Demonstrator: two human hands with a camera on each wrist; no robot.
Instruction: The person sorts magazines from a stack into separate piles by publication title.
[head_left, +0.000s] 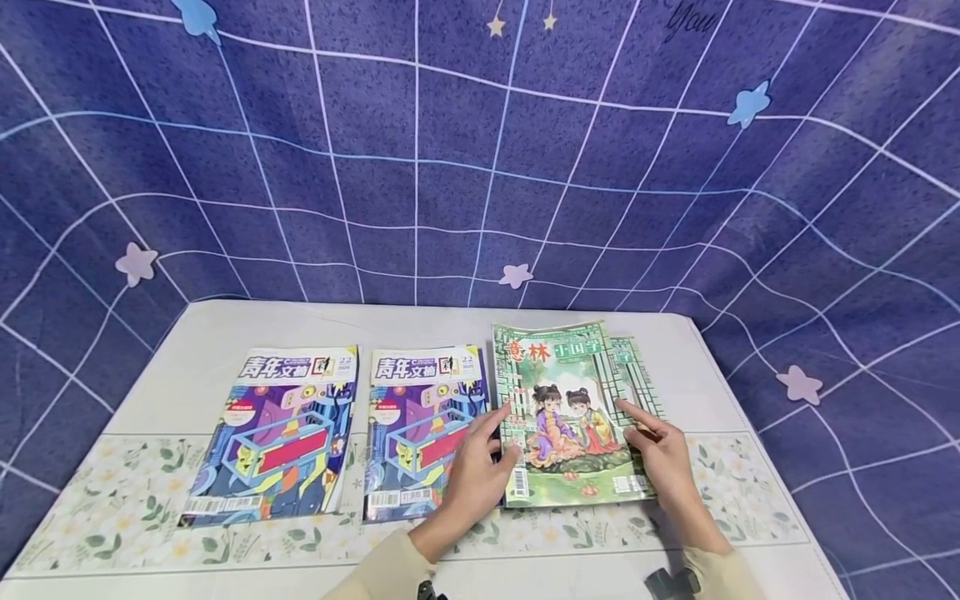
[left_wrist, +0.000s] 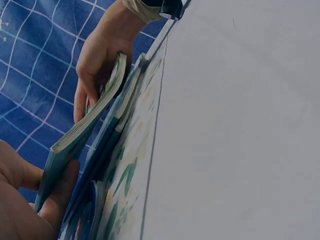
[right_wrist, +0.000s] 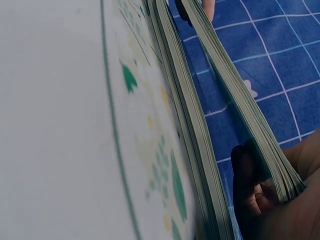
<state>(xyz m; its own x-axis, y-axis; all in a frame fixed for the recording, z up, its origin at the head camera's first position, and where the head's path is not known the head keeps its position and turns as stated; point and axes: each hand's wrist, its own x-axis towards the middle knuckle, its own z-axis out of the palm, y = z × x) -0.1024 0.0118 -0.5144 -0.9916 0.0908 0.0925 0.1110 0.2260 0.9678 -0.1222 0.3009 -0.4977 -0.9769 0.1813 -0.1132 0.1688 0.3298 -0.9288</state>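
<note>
Both hands hold a green magazine [head_left: 562, 433] with two cartoon children on its cover. My left hand [head_left: 480, 462] grips its left edge, and my right hand [head_left: 663, 458] grips its right edge. In the left wrist view, the magazine [left_wrist: 82, 127] is lifted, tilted, between the left hand [left_wrist: 30, 200] and the right hand [left_wrist: 102, 55]. The right wrist view shows its page edges [right_wrist: 245, 100] pinched by the right hand [right_wrist: 295, 200], a gap away from the magazines below [right_wrist: 192, 115]. Another green magazine [head_left: 637, 375] lies partly hidden beneath the held one.
Two matching purple-covered magazines lie to the left, one far left [head_left: 281, 433] and one [head_left: 412, 433] beside my left hand. The white table [head_left: 225, 325] carries a floral strip [head_left: 135, 492]. A dark blue gridded cloth [head_left: 450, 167] with stars hangs behind and at the sides.
</note>
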